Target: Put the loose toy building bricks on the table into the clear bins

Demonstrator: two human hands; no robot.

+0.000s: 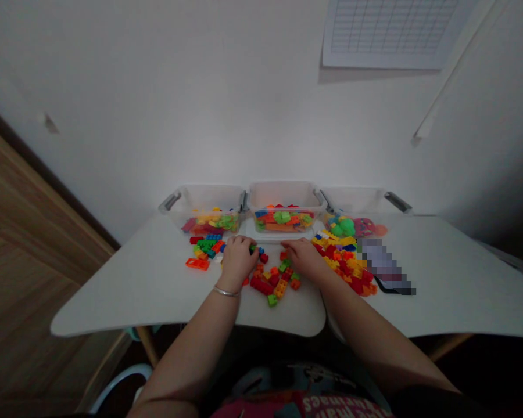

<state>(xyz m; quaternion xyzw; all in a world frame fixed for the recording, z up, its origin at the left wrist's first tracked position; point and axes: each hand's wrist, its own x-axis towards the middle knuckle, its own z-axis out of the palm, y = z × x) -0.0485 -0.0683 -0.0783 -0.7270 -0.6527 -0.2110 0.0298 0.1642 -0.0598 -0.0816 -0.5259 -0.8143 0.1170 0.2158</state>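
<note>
My left hand (239, 259), with a bangle at the wrist, bends its fingers down over small plastic building blocks. A dark green and a blue block (261, 251) show by its fingertips; whether it grips one is hidden. To its right, my right hand (304, 256) reaches inward, fingers pressed together near a red block (283, 255). What those fingers hold, if anything, is too small to tell. Between and below the hands lies a loose pile of blocks, with a dark red block (261, 285), a yellow-orange block (280, 288) and a green block (272, 300) toward the front.
Three clear bins stand against the wall: a left bin (211, 194) and a middle bin (283, 194) with blocks, and a right bin (353, 196) with round toys. More blocks (353, 270) lie right, others (207, 245) left. A blurred-out phone-like object (386, 267) rests on the white table (126, 284).
</note>
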